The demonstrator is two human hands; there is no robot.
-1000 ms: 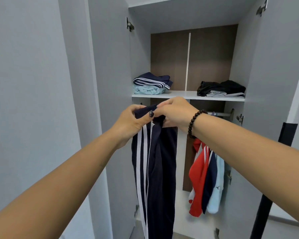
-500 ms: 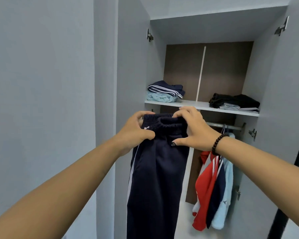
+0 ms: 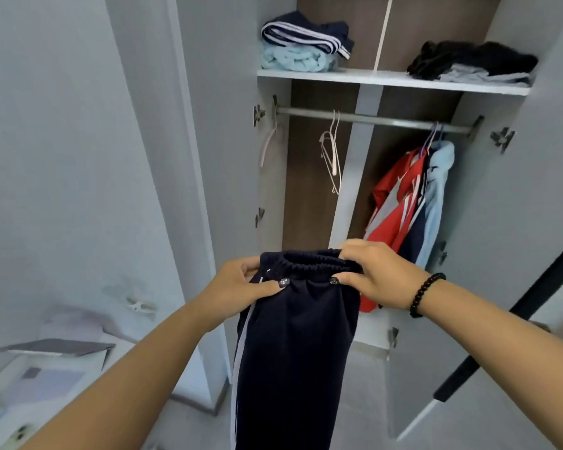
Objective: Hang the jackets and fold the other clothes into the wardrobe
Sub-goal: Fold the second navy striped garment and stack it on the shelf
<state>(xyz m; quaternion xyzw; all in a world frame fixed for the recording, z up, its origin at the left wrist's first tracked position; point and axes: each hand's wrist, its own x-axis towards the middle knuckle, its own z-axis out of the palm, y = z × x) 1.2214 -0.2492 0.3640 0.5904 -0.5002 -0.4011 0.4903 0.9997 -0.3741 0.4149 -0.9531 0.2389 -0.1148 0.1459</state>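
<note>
Trousers [image 3: 293, 345] hang from the waistband — left hand [image 3: 238, 287] and right hand [image 3: 374, 277] pinch it — legs cut off below.

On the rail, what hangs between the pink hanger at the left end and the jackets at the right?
In the head view, only two bare white hangers hang on the rail between the pink hanger and the jackets.

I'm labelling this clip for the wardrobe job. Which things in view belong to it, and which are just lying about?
Job:
navy trousers, gripped by left hand and right hand
hanging jackets
empty hangers
folded piles on the shelf

Lying about:
laptop
phone
</note>
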